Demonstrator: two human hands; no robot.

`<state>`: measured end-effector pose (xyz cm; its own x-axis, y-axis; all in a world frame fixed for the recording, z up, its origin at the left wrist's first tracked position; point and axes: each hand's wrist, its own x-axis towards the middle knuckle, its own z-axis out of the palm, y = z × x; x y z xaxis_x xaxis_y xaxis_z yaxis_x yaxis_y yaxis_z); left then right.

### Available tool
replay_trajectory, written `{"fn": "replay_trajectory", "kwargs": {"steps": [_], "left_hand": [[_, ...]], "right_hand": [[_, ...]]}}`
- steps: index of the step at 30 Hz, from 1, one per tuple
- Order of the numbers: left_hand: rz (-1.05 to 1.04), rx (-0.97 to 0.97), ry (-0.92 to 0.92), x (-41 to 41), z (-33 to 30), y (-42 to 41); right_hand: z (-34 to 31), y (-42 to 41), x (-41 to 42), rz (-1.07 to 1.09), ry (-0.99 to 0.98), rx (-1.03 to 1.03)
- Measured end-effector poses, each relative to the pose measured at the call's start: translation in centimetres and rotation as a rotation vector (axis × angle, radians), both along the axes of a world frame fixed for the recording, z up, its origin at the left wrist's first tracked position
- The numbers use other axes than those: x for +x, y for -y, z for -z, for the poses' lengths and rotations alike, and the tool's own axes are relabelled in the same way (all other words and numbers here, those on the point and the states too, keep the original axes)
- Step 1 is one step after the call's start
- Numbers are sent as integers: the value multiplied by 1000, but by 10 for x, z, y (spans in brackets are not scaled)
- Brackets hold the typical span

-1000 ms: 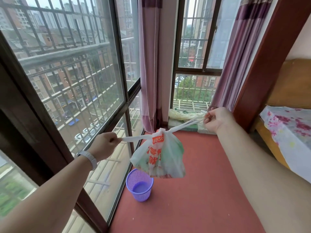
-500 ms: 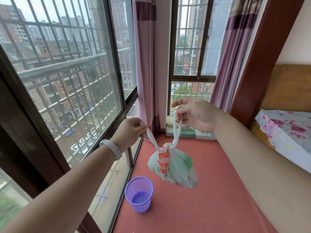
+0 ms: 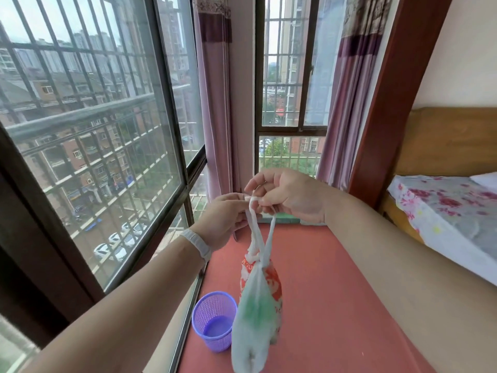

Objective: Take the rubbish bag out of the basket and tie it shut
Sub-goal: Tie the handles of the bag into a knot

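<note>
A: Where do things stand with the bag?

B: Your rubbish bag hangs in the air from its two twisted handles, clear of the purple basket, which sits on the red ledge just below and to the left. There is one knot at the neck already. Your left hand is closed on the end of one handle; your right hand pinches the other between thumb and fingertips, and the two hands are touching.

A: What could go wrong from here?

B: By my reading you are setting up a second knot. If you cross the handles with slack in them, the first knot may loosen (thin plastic slides on itself). Let either pinch slip and the whole weight swings onto one strand, which could stretch or tear. Should both go, the bag drops onto the ledge, perhaps tipping the basket.

A: Anything around me in the way?

B: Not much. The barred window runs along your left, the curtain hangs ahead, and the bed with its flowered sheet lies to the right, well apart from the bag. A wide pull with your left elbow would meet the glass first.
</note>
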<state>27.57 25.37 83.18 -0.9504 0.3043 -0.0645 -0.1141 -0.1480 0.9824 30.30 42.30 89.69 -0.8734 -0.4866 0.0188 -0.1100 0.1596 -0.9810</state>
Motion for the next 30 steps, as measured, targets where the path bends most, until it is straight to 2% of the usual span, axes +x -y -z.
{"fn": "replay_trajectory", "kwargs": {"steps": [7, 11, 16, 20, 26, 30], "left_hand": [[59, 42, -29, 15, -5, 0], [86, -11, -50, 20, -3, 9], [163, -153, -159, 21, 5, 12], [223, -149, -151, 17, 16, 7], [336, -131, -111, 17, 23, -11], [347, -73, -90, 23, 16, -32]], "right_hand": [[21, 6, 2, 184, -36, 29], [33, 10, 7, 261, -82, 62], [54, 18, 10, 391, -265, 294], [75, 16, 15, 482, -265, 251], [90, -3, 24, 473, -3, -2], [99, -29, 32, 326, 157, 18]]}}
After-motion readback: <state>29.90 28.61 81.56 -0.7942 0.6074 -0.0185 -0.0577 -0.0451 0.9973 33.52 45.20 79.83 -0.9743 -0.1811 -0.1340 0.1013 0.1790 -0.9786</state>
